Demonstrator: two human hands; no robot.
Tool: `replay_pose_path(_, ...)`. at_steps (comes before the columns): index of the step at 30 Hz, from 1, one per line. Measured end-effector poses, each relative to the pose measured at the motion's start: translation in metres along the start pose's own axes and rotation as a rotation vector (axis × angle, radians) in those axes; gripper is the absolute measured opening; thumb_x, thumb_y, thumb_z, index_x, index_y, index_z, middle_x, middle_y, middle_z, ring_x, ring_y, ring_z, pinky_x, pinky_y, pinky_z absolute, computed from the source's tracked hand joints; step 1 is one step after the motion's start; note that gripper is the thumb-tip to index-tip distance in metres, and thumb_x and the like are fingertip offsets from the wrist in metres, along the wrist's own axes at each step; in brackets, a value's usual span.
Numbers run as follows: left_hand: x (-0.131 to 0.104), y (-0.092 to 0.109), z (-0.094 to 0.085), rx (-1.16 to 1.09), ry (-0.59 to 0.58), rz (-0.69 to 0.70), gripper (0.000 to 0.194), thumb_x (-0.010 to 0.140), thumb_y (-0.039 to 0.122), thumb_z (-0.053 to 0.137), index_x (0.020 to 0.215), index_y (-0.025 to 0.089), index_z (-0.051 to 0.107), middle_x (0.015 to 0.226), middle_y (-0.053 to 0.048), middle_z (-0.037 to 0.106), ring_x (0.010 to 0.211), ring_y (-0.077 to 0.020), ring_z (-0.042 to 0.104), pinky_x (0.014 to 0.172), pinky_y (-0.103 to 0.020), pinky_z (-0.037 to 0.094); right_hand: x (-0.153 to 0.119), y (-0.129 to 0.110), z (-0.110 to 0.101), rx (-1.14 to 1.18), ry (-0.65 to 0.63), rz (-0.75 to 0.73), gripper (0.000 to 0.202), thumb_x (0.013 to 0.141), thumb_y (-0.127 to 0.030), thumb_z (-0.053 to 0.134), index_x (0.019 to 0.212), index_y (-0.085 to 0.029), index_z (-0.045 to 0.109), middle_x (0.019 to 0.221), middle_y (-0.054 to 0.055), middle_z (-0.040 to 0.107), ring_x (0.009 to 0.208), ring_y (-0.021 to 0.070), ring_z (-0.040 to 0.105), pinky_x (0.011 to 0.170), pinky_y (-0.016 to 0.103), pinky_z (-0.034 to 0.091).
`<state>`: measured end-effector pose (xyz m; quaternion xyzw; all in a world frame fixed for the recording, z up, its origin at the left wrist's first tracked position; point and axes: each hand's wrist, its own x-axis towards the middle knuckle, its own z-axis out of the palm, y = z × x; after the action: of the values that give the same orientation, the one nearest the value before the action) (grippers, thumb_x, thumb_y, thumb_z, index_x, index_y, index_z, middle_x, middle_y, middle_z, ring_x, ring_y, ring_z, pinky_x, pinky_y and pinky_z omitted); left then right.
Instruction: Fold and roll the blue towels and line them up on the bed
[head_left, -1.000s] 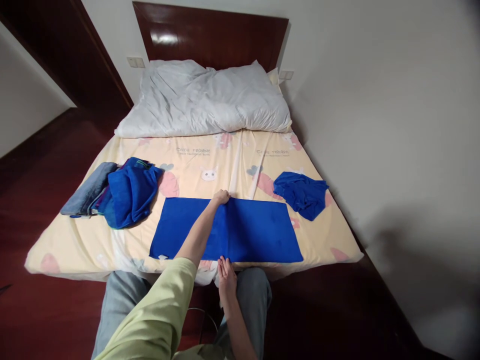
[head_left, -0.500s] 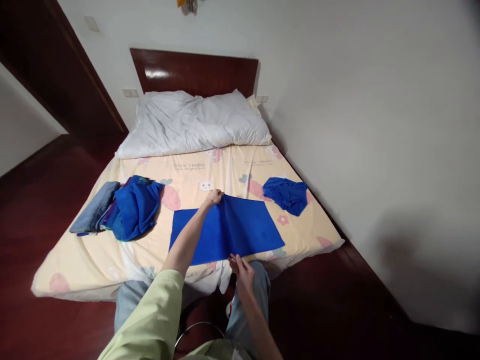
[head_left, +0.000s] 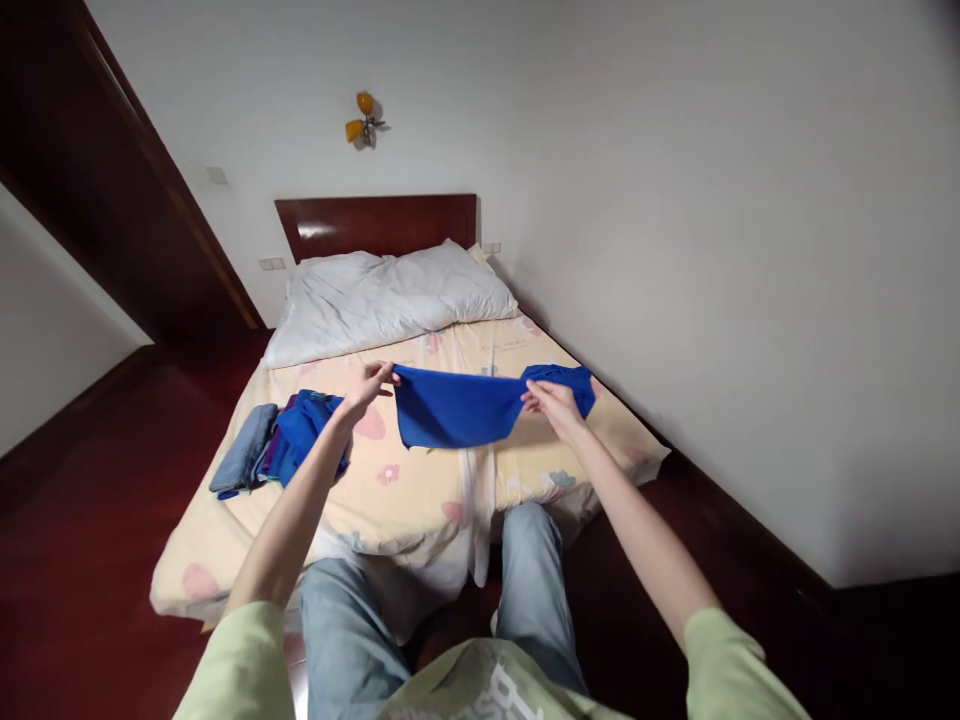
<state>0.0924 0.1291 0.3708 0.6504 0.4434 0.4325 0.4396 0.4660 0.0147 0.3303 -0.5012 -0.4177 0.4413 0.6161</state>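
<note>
A blue cloth, folded into a rectangle [head_left: 459, 408], hangs stretched between my hands above the bed. My left hand [head_left: 370, 384] pinches its upper left corner. At the upper right corner, my right hand [head_left: 551, 405] grips it between thumb and fingers. Beyond my right hand lies a crumpled blue cloth [head_left: 574, 382] on the sheet, partly hidden by the hand. Left of my left hand rests a pile of clothes with a blue garment [head_left: 306, 430] on top, partly behind my forearm. Beside it are folded jeans [head_left: 246, 450].
The bed [head_left: 405, 515] has a cream patterned sheet. A white quilt [head_left: 390, 300] lies across its far end, before a dark wooden headboard [head_left: 390, 225]. The right wall [head_left: 712, 300] runs close along the bed. A wall lamp [head_left: 363, 122] hangs above the headboard.
The blue cloth was spread flat on the bed and is now lifted and folded smaller between both hands. My right hand has risen from the bed's edge and grips a corner. The view has tilted up.
</note>
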Motion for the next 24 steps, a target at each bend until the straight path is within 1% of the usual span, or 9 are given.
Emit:
replay_pose_path(2, -0.016, 0.025, -0.015, -0.016, 0.045, 0.021, 0.055, 0.075, 0.07, 0.065, 0.083, 0.015, 0.065, 0.089, -0.011, 0.073, 0.084, -0.0205, 0.069, 0.06, -0.025, 0.053, 0.009, -0.035, 0.01, -0.034, -0.022, -0.026, 0.037, 0.074, -0.047, 0.082, 0.069, -0.013, 0.067, 0.062, 0.003, 0.069, 0.046, 0.0077, 0.06, 0.046, 0.017, 0.046)
replay_pose_path(4, -0.031, 0.046, -0.027, -0.018, 0.086, 0.036, 0.054, 0.075, 0.067, 0.068, 0.085, 0.015, 0.067, 0.092, -0.011, 0.074, 0.085, -0.0209, 0.07, 0.06, -0.025, 0.053, 0.01, -0.062, 0.023, -0.044, -0.017, -0.049, 0.033, 0.078, -0.042, 0.08, 0.068, -0.013, 0.066, 0.061, 0.003, 0.068, 0.046, 0.0071, 0.059, 0.045, 0.016, 0.046)
replay_pose_path(6, -0.045, 0.06, -0.037, -0.019, 0.112, 0.054, 0.053, 0.075, 0.066, 0.069, 0.089, 0.015, 0.069, 0.094, -0.011, 0.074, 0.086, -0.0215, 0.07, 0.06, -0.025, 0.053, 0.005, -0.082, 0.035, -0.039, -0.02, -0.063, 0.027, 0.082, -0.036, 0.078, 0.072, -0.013, 0.068, 0.065, 0.004, 0.071, 0.048, 0.0075, 0.061, 0.046, 0.016, 0.047)
replay_pose_path(8, -0.059, 0.067, -0.046, -0.022, 0.135, 0.066, 0.053, 0.075, 0.065, 0.069, 0.092, 0.014, 0.07, 0.097, -0.012, 0.074, 0.087, -0.0222, 0.07, 0.06, -0.025, 0.054, -0.003, -0.093, 0.045, -0.039, -0.047, -0.069, 0.021, 0.085, -0.031, 0.075, 0.076, -0.013, 0.069, 0.072, 0.006, 0.074, 0.051, 0.0087, 0.065, 0.048, 0.016, 0.049)
replay_pose_path(11, -0.077, 0.07, -0.056, -0.033, 0.168, 0.067, 0.053, 0.075, 0.063, 0.069, 0.094, 0.014, 0.071, 0.099, -0.014, 0.074, 0.087, -0.0228, 0.071, 0.059, -0.026, 0.054, -0.016, -0.1, 0.052, -0.052, -0.109, -0.073, 0.015, 0.088, -0.027, 0.073, 0.082, -0.013, 0.07, 0.08, 0.009, 0.077, 0.057, 0.011, 0.069, 0.051, 0.017, 0.052)
replay_pose_path(16, -0.105, 0.069, -0.068, -0.025, 0.168, 0.075, 0.054, 0.075, 0.064, 0.07, 0.093, 0.013, 0.073, 0.099, -0.014, 0.075, 0.085, -0.0229, 0.071, 0.06, -0.027, 0.054, -0.031, -0.099, 0.054, -0.049, -0.182, -0.036, 0.012, 0.089, -0.025, 0.072, 0.087, -0.013, 0.071, 0.086, 0.011, 0.078, 0.063, 0.0136, 0.073, 0.055, 0.018, 0.055)
replay_pose_path(21, -0.128, 0.072, -0.071, -0.007, 0.143, 0.081, 0.055, 0.074, 0.065, 0.071, 0.093, 0.013, 0.074, 0.098, -0.015, 0.075, 0.085, -0.0246, 0.071, 0.064, -0.03, 0.057, -0.047, -0.093, 0.055, -0.049, -0.205, 0.003, 0.019, 0.093, -0.028, 0.067, 0.084, -0.011, 0.072, 0.087, 0.013, 0.078, 0.067, 0.0139, 0.074, 0.06, 0.018, 0.057)
replay_pose_path(24, -0.141, 0.075, -0.069, -0.019, 0.147, 0.064, 0.052, 0.074, 0.063, 0.072, 0.092, 0.014, 0.075, 0.097, -0.014, 0.075, 0.086, -0.0262, 0.072, 0.064, -0.03, 0.057, -0.056, -0.089, 0.054, -0.045, -0.206, 0.029, 0.022, 0.092, -0.031, 0.068, 0.083, -0.012, 0.072, 0.086, 0.013, 0.078, 0.067, 0.0148, 0.074, 0.06, 0.019, 0.057)
